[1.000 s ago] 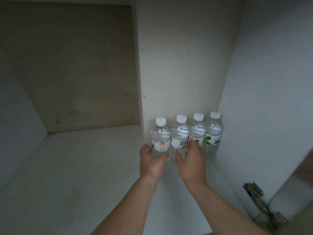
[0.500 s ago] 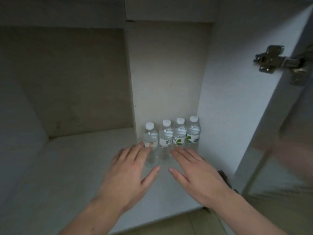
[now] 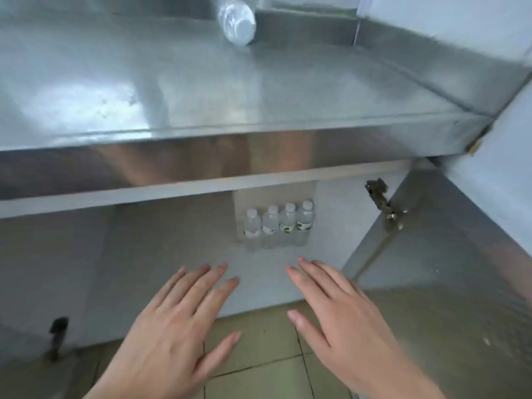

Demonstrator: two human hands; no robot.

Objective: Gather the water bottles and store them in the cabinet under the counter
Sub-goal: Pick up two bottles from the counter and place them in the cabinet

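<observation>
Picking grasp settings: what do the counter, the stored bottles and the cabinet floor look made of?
Counter: brushed stainless steel, going by the soft streaky reflections. Bottles: clear thin plastic, white screw caps, paper or film labels. Cabinet floor: matte pale board, probably laminate, with no glare.

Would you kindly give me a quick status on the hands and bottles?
Left hand and right hand open, empty. Four bottles upright in cabinet corner. One bottle lying on counter. Nothing blocking.
</observation>
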